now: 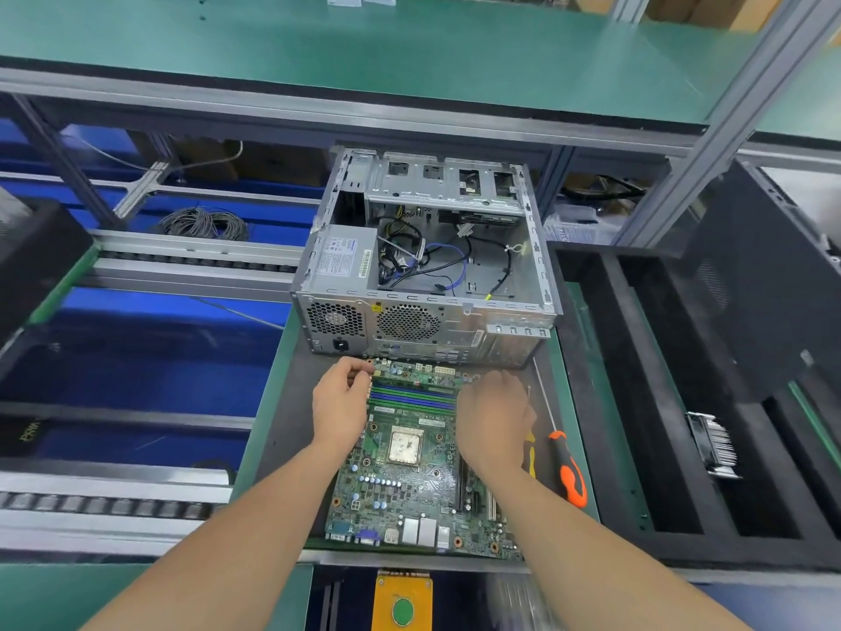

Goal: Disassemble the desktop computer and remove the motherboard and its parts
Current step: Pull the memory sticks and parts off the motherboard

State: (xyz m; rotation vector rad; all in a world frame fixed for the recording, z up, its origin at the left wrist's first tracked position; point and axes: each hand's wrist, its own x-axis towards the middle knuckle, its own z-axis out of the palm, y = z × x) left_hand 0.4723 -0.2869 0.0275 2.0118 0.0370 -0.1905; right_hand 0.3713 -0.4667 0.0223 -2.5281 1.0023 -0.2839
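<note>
The left hand is half closed, back upward; its thumb and curled fingers pinch at the left ends of the memory slots; the right hand is curled over the slots' right ends, its fingertips hidden behind its own back, so I cannot tell whether it has hold of anything. The slots are long, narrow, parallel strips in blue and green plastic, running across the far part of the motherboard; the board is a flat green rectangle, studded with small round capacitors and metal ports, lying on a dark matte mat; near its middle sits a square, dull-silver CPU. At 12 o'clock from the board, just beyond it, stands the computer case, an open box of bare perforated sheet metal; inside are a grey boxy power supply and loose black and blue cables. At 3 o'clock lies a screwdriver with a thin steel shaft and an orange-and-black handle; farther out at 3 o'clock a finned metal heatsink rests in a black foam tray.
</note>
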